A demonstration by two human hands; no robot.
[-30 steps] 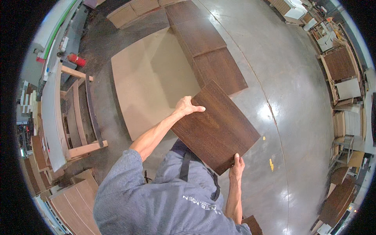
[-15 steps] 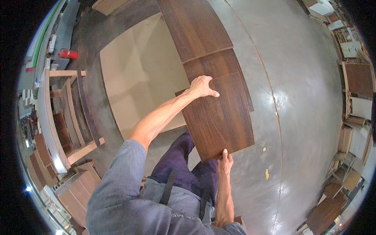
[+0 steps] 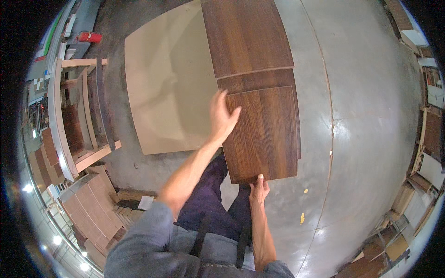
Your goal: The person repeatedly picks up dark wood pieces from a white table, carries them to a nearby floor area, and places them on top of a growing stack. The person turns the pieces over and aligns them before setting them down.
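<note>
A dark brown wood-grain panel (image 3: 262,134) lies in front of me, its far part over another dark brown panel (image 3: 255,79) of like colour. My right hand (image 3: 260,189) grips its near edge, the thumb on top and the fingers mostly hidden underneath. At the far left corner is my left hand (image 3: 223,118), slightly blurred. Its thumb is spread from the fingers and reaches over the panel's left edge. Farther off, a larger dark brown panel (image 3: 248,37) continues the row.
A large beige sheet (image 3: 162,92) lies on the floor left of the panels. Beyond it stand a wooden frame (image 3: 95,157) and a red fire extinguisher (image 3: 89,37). Grey concrete floor (image 3: 371,139) stretches to the right, with stacked boards (image 3: 433,134) along the far right.
The held panel has turned and now sits straighter with the panels beneath and beyond. My left hand has shifted from its far edge to the left corner, fingers loosened. The view has moved slightly.
</note>
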